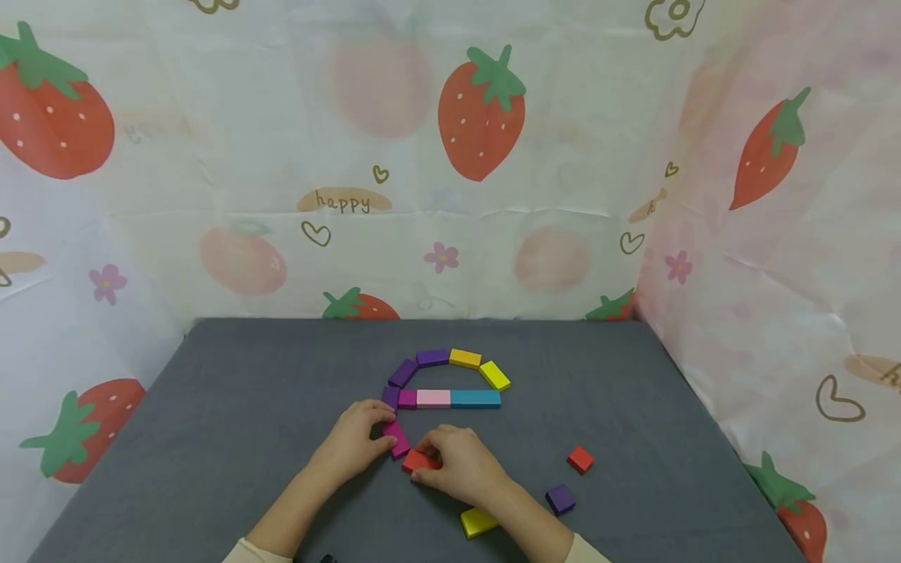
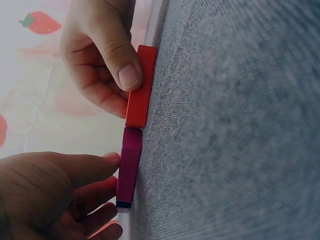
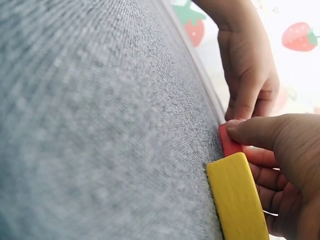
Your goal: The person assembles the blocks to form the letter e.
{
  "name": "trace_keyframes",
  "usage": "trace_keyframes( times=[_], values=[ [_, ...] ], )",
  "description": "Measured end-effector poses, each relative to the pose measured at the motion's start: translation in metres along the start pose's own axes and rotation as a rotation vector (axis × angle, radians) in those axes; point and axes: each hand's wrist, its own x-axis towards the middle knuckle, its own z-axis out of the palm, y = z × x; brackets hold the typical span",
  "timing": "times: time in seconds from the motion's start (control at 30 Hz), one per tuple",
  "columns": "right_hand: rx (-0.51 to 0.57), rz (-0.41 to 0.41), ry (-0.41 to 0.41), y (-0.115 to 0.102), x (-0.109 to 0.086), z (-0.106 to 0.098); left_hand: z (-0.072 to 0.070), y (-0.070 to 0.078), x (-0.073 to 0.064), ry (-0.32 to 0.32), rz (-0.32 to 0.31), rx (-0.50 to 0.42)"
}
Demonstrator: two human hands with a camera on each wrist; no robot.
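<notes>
On the grey cloth, several coloured wooden blocks form a curved outline with a straight bar across it. My left hand [image 1: 353, 439] has its thumb and fingers at either side of a magenta block [image 1: 396, 439], lightly pinching it, at the lower left of the curve. My right hand [image 1: 461, 463] pinches a red block [image 1: 420, 461] between thumb and fingers. One end of the red block meets the magenta block's end in the left wrist view. A purple block [image 1: 391, 397] adjoins the magenta one above, partly covered by left fingertips.
The bar holds a pink block [image 1: 433, 399] and a blue block [image 1: 475, 399]. Yellow blocks [image 1: 495, 375] curve at upper right. To the right lie a small red block [image 1: 580, 460] and a purple block [image 1: 561, 499]. Another yellow block [image 3: 235, 195] lies beside my right hand.
</notes>
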Motion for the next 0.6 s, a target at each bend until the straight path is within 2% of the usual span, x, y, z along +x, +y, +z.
trace_keyframes(
  times=[0.6],
  values=[
    [-0.005,0.02,-0.008,-0.0007,0.0005,-0.0003,0.0009,-0.0005,0.0009,-0.003,0.002,0.008]
  ],
)
